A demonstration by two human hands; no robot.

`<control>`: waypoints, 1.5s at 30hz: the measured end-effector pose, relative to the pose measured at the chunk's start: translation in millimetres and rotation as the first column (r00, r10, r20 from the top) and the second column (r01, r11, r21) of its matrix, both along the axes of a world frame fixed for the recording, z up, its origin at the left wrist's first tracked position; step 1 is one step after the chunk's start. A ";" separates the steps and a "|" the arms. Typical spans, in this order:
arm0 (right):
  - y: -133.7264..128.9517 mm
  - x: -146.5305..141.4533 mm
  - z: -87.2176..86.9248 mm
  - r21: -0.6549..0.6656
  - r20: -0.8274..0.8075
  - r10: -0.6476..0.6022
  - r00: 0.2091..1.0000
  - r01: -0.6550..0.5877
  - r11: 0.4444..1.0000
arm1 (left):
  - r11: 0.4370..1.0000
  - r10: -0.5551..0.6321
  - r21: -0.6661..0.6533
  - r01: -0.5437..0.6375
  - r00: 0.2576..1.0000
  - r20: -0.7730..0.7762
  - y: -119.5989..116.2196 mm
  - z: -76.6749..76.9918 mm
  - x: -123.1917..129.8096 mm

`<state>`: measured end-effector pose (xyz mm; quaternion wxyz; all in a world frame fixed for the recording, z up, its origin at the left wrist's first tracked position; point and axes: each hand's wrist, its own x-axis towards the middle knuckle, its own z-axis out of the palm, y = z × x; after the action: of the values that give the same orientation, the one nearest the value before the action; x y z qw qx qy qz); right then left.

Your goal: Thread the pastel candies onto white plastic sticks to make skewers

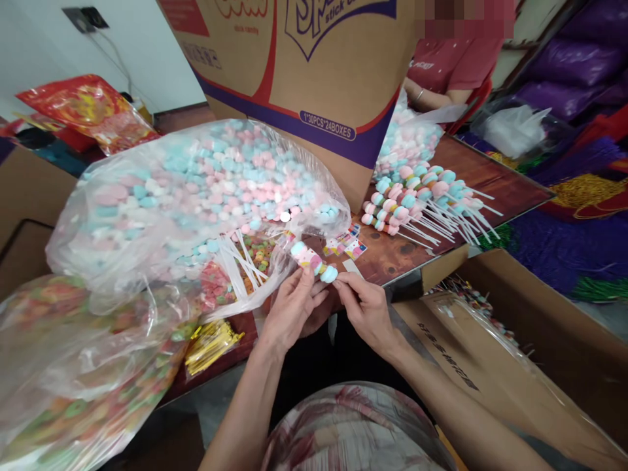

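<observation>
Nearest the camera is the wearer's patterned shirt (353,428), at the table edge. Above it, the left hand (294,304) has its thumb and fingers closed around a marshmallow skewer (314,261), which is held just off the table's near edge. A printed label (305,255) lies along the skewer; blue marshmallow shows at both ends. The right hand (367,307) has thumb and forefinger drawn close together at the skewer's right end; whether they grip the stick cannot be told.

Loose printed labels (354,248) lie on the wooden table (515,183) just beyond the hands. To the left: a clear bag of marshmallows (206,176), white sticks (243,265) in front of it, gold twist ties (213,345) and a bag of gummy rings (73,405). Completed skewers (412,199) are piled at right, sticks pointing right. Behind stands a printed carton (314,91) marked "1*30PCS*24BOXES". An open cardboard box (441,340) at lower right contains more skewers. A co-worker in a red shirt (456,72) sits beyond.
</observation>
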<state>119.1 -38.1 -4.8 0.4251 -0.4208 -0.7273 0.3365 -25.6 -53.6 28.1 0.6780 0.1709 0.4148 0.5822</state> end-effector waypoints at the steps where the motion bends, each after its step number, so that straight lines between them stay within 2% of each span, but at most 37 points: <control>1: -0.5 0.8 2.0 -0.055 -0.030 0.016 0.999 -0.017 0.998 | 1.000 0.024 0.008 -0.024 0.999 -0.021 2.6 2.0 -4.6; 4: -2.4 0.6 9.2 -0.176 -0.091 0.095 0.991 -0.110 0.978 | 0.980 0.183 0.090 -0.179 0.983 -0.029 15.0 5.6 -14.2; 7: -3.5 -2.3 14.6 -0.217 -0.101 0.153 0.983 -0.172 0.961 | 0.964 0.252 0.080 -0.255 0.967 0.043 25.9 4.9 -16.3; 9: -2.3 -2.0 15.9 -0.153 -0.023 0.169 0.985 -0.171 0.973 | 0.961 0.276 0.012 -0.277 0.958 0.074 28.4 3.3 -16.0; 12: 2.7 4.2 15.1 0.029 0.155 0.168 0.973 -0.175 0.984 | 0.956 0.291 -0.067 -0.286 0.953 0.084 26.2 2.5 -17.6; 17: 9.0 12.6 13.0 0.237 0.389 0.104 0.915 -0.208 0.949 | 0.952 0.290 -0.136 -0.274 0.949 0.121 23.7 5.1 -21.6; 20: 6.1 6.2 9.4 0.294 0.442 0.053 0.896 -0.200 0.935 | 0.940 0.325 -0.153 -0.304 0.936 0.136 25.2 3.3 -15.3; 23: 1.0 -6.2 2.5 0.308 0.415 0.017 0.910 -0.158 0.938 | 0.939 0.338 -0.108 -0.327 0.935 0.105 24.4 -1.7 -3.1; 28: -5.1 -18.1 -2.4 0.195 0.298 0.018 0.954 -0.079 0.978 | 0.953 0.303 -0.028 -0.302 0.943 0.138 20.5 -6.5 1.3; 32: -10.2 -20.7 2.9 0.111 0.190 0.044 0.981 -0.066 0.992 | 0.961 0.274 0.005 -0.277 0.951 0.142 19.4 -5.9 -1.9; 35: -10.6 -31.2 8.1 0.048 0.120 0.002 0.993 -0.008 0.999 | 0.972 0.217 0.073 -0.225 0.970 0.109 17.7 -5.4 6.1; 38: -7.1 -42.3 14.0 -0.058 0.009 -0.042 0.999 0.043 0.997 | 0.973 0.208 0.083 -0.216 0.974 0.088 15.4 -3.9 10.8; 40: -6.1 -43.3 18.1 -0.129 -0.036 -0.021 0.999 0.016 0.992 | 0.978 0.190 0.072 -0.197 0.977 0.093 14.9 -2.5 5.9; 45: -14.5 -23.4 22.0 -0.272 -0.064 0.160 0.985 -0.172 0.947 | 0.978 0.202 0.013 -0.207 0.966 0.160 15.8 -0.6 -15.5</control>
<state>95.7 -52.6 17.2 0.3473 -0.4063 -0.6972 0.4778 -41.1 -37.7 27.5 0.6425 0.0907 0.3664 0.6668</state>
